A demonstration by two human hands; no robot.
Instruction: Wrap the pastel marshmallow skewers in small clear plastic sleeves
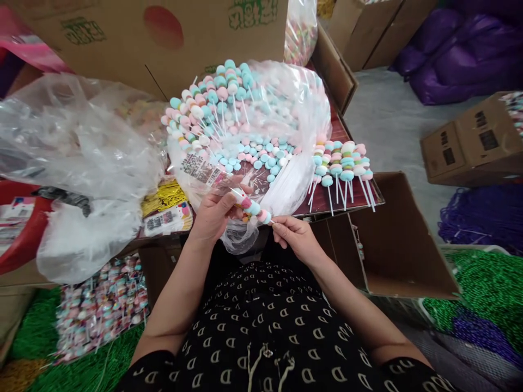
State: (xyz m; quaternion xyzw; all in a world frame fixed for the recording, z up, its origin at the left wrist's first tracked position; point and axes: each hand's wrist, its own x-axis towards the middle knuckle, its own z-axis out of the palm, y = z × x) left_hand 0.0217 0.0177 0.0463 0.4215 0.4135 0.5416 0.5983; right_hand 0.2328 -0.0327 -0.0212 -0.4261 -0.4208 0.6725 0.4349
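Our right hand (pixel 297 237) pinches the stick end of a candy skewer (pixel 254 209); our left hand (pixel 216 211) grips its printed clear wrapper (pixel 212 177). Held nearer us than the loose candies (pixel 270 161), the skewer slants lengthwise from far left to near right, stick pointing right.

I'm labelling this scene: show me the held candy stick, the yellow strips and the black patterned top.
Candy stick (pixel 253 208): head view, a blue candy near its middle.
Yellow strips (pixel 164 196): head view, middle of the pile.
Black patterned top (pixel 281 321): head view, its front.
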